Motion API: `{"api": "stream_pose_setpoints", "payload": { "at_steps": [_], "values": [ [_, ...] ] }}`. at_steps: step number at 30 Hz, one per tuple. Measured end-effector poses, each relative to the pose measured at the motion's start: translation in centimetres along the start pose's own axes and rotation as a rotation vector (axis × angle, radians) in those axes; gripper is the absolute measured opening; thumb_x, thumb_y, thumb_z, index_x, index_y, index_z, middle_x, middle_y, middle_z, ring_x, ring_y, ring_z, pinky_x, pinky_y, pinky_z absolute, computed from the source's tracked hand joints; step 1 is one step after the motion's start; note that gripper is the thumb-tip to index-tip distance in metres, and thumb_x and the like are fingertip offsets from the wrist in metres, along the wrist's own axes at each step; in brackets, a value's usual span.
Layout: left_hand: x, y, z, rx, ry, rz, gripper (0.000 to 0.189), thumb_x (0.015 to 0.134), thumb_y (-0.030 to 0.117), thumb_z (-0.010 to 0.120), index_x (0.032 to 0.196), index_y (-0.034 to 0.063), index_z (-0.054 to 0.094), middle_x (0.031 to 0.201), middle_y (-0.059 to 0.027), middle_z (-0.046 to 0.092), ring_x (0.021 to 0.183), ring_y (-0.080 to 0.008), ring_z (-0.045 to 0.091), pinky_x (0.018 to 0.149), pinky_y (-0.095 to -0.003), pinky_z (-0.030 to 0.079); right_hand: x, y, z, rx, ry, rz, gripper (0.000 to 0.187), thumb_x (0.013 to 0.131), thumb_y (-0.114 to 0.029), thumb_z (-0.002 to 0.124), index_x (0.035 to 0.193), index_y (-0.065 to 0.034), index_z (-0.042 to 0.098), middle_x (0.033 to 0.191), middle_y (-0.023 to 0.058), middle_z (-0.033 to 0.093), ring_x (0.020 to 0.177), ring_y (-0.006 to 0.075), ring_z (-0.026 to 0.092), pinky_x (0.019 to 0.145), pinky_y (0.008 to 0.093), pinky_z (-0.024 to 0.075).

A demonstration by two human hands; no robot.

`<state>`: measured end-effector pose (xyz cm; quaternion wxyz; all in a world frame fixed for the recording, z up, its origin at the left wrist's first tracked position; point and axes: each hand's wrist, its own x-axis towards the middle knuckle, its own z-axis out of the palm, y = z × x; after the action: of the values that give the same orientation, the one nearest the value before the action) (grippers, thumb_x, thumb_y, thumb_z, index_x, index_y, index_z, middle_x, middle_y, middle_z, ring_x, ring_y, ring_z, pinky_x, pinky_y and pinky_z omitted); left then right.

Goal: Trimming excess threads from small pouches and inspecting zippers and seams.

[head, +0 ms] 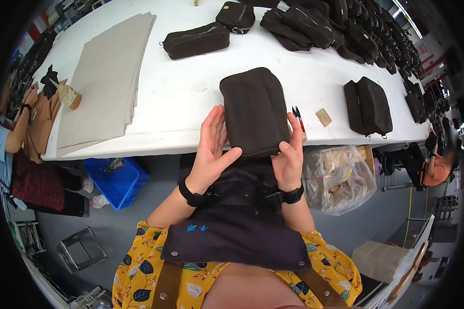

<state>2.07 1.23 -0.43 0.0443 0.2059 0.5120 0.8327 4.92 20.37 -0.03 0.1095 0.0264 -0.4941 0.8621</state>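
Between my two hands is a dark fabric zippered pouch, held at the near edge of the white table. My left hand lies along its left side, the thumb on the lower left corner. On the other side, my right hand grips the lower right corner with thumb and fingers. Just right of the pouch lie thread snips with a red part, partly behind my fingers. A small tan piece rests farther right. Another dark pouch sits beyond it.
Grey sheets are stacked at left, with a glue bottle on them. Dark pouches and a large pile of them stand at the back. Below the table are a blue bin and a plastic-lined box. People are at both sides.
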Motion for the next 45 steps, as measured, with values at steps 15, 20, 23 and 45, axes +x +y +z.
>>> {"api": "stream_pose_setpoints", "payload": {
  "at_steps": [15, 20, 23, 45],
  "values": [
    [1.8, 2.3, -1.1, -0.27, 0.162, -0.102, 0.088, 0.09, 0.003, 0.065, 0.158, 0.0102, 0.008, 0.16, -0.0127, 0.015, 0.145, -0.0294, 0.029, 0.114, -0.0407, 0.033, 0.1, -0.6, 0.1, 0.254, -0.134, 0.119, 0.086, 0.082, -0.02, 0.06, 0.155, 0.0003, 0.02, 0.154, 0.0217, 0.035, 0.141, 0.0319, 0.039, 0.117, 0.0455, 0.0318],
    [2.0, 2.5, -1.4, -0.245, 0.176, -0.115, 0.084, 0.091, 0.004, 0.064, 0.157, 0.0105, 0.012, 0.158, -0.0124, 0.022, 0.142, -0.0276, 0.034, 0.112, -0.0394, 0.037, 0.2, -0.5, -0.3, 0.224, -0.139, 0.137, 0.087, 0.081, -0.018, 0.062, 0.155, 0.0001, 0.02, 0.15, 0.0223, 0.04, 0.138, 0.032, 0.043, 0.115, 0.044, 0.0351],
    [1.9, 2.6, -1.4, -0.243, 0.188, -0.125, 0.082, 0.091, 0.004, 0.064, 0.156, 0.0095, 0.015, 0.155, -0.0124, 0.027, 0.139, -0.0264, 0.038, 0.11, -0.039, 0.039, 0.2, -0.4, -0.5, 0.203, -0.138, 0.149, 0.088, 0.08, -0.018, 0.063, 0.155, -0.0002, 0.02, 0.148, 0.0224, 0.042, 0.137, 0.0311, 0.045, 0.114, 0.0431, 0.0359],
    [4.8, 6.0, 0.2, -0.107, -0.064, 0.093, 0.086, 0.086, -0.003, 0.063, 0.157, 0.0057, 0.016, 0.16, -0.0139, 0.023, 0.146, -0.0242, 0.029, 0.118, -0.0372, 0.026, 1.9, -5.1, 1.1, -0.493, -0.319, 0.05, 0.077, 0.085, -0.002, 0.072, 0.147, 0.0046, 0.028, 0.144, 0.0151, 0.045, 0.133, 0.0185, 0.044, 0.112, 0.0327, 0.0348]
  ]
}}
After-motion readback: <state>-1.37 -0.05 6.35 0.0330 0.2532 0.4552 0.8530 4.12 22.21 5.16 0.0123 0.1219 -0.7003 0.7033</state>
